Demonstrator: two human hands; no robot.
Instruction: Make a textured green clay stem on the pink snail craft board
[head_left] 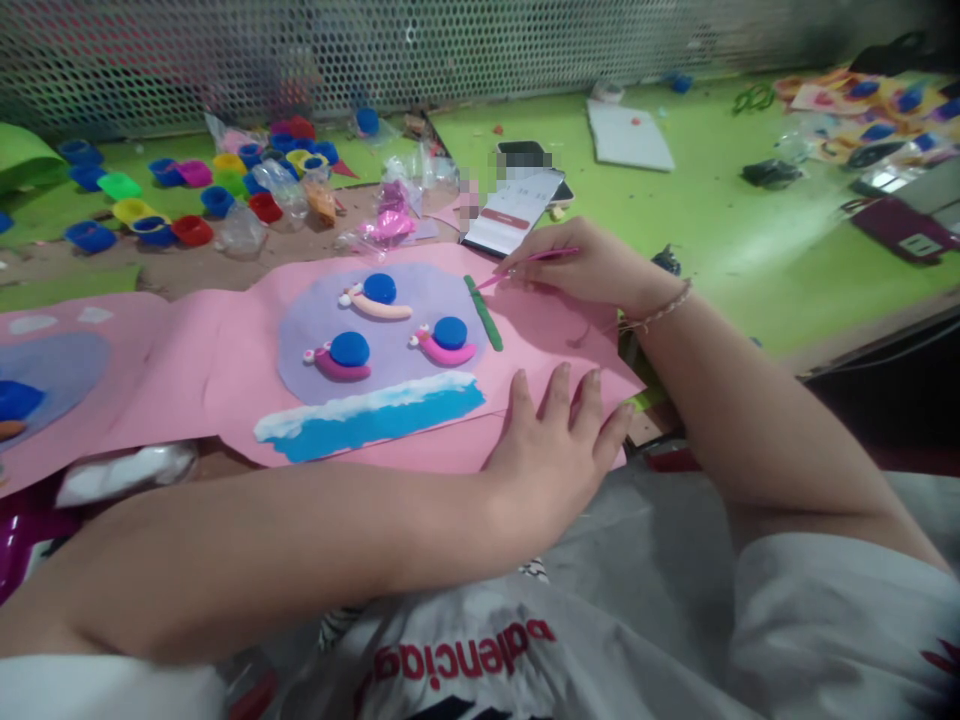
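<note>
My left hand (551, 445) lies flat with fingers spread on the lower right of a pink paper sheet (240, 350). In my right hand (574, 260) is a thin pink stick-like tool (544, 255), its tip close to the upper end of a green clay strip (484, 313). That strip lies at the right edge of a lilac paper oval (315, 310). On the oval sit clay snails with blue shells: a peach one (380, 302), a magenta one (341, 360) and a pink one (448, 345). Below them runs a blue and white clay band (375, 415).
Several colored plastic cups (191, 230) and clear bags crowd the back left. A lit phone (514, 212) lies beyond the sheet's edge. A white board (630, 135) rests on the green table (720, 240), with a maroon case (900, 228) at right.
</note>
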